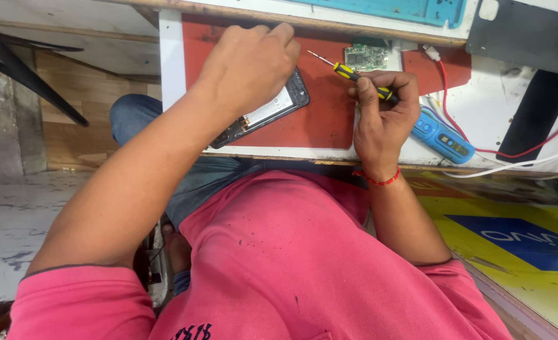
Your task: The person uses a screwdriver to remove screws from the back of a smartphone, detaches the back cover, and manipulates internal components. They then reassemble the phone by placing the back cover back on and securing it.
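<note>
On the red mat of the desk (pixel 329 119), our left hand (pixel 253 63) presses flat on the opened phone (pixel 272 108), its circuit board (pixel 366 57) already out, while our right hand (pixel 383 107) fingers clamp the yellow-handled screwdriver (pixel 354 75), lifted clear.

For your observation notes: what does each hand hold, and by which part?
Right hand grips the yellow-and-black screwdriver by its handle. Left hand rests on the opened black phone.
</note>
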